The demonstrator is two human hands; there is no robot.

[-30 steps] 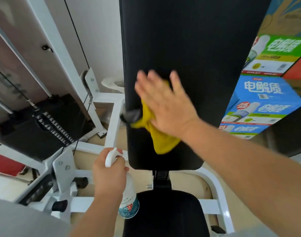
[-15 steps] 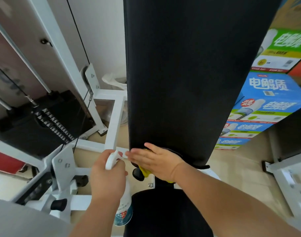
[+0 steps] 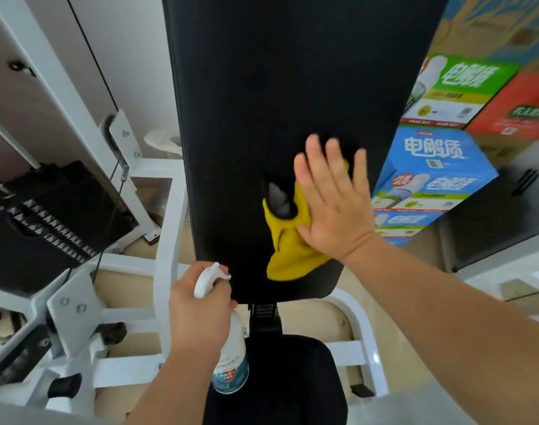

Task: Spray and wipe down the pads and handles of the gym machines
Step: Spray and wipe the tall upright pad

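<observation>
Right hand [image 3: 332, 204] flat, pressing yellow cloth [image 3: 289, 250] on upright back pad [image 3: 277, 87], left hand [image 3: 197, 311] gripping upright spray bottle [image 3: 231, 363]

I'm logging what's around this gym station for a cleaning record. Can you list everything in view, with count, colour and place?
back pad: 1, black, upright at centre
seat pad: 1, black, below the back pad
cloth: 1, yellow with a grey patch, pressed flat on the back pad's lower right
spray bottle: 1, white with blue label, lower centre
machine frame: 1, white, left of and under the pads
weight stack: 1, black, left
drink cartons: several, blue, green, red, stacked right
left hand: 1, gripping the spray bottle
right hand: 1, open, flat on the cloth
</observation>
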